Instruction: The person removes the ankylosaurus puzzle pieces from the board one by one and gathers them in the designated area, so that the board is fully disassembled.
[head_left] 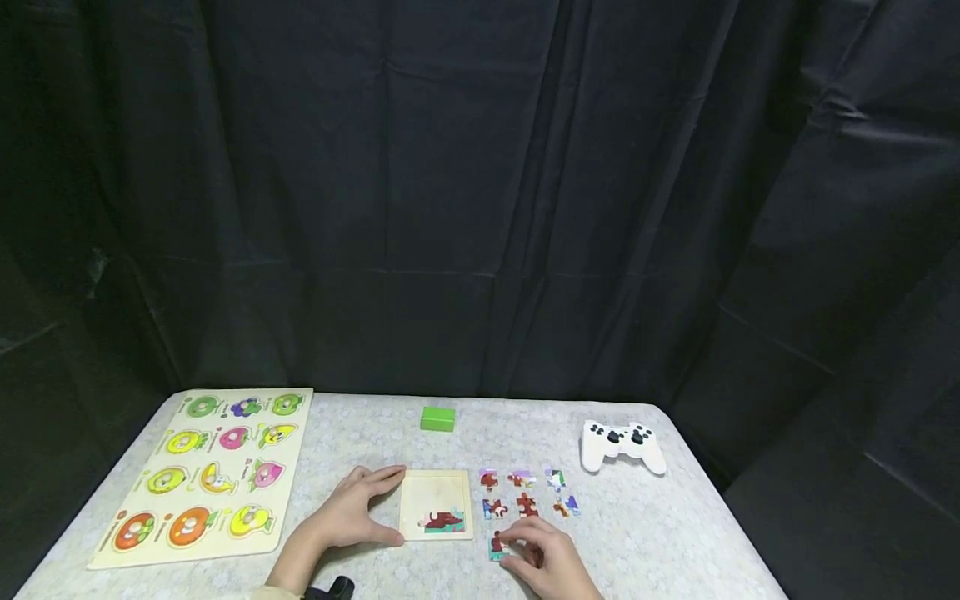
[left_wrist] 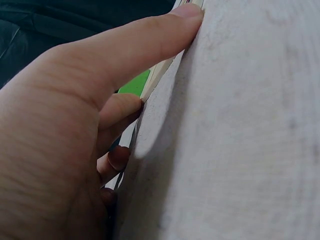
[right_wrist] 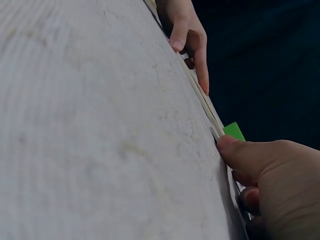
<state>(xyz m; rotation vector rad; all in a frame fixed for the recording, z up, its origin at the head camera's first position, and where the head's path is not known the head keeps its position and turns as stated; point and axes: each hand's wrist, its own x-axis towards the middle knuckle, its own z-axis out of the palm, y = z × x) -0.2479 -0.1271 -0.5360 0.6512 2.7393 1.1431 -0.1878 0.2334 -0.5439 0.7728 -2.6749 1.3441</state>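
Note:
A square wooden puzzle tray [head_left: 436, 473] lies flat, with joined brown-and-teal pieces [head_left: 445, 522] in its lower right corner. My left hand [head_left: 352, 512] rests against the tray's left side, index finger at the upper corner and thumb at the lower one, both spread apart. Right of the tray, my right hand [head_left: 547, 558] pinches a brown-and-teal puzzle piece [head_left: 495, 546] between thumb and fingers, low over the table. Its far side is covered by the fingers. Several loose puzzle pieces [head_left: 527, 505] lie in rows just beyond that hand.
A large fruit-picture board [head_left: 217, 479] covers the table's left part. Behind the tray sits a green block [head_left: 438, 418]. A white game controller [head_left: 622, 447] lies at the back right. A black curtain [head_left: 450, 208] hangs behind the table [head_left: 675, 533].

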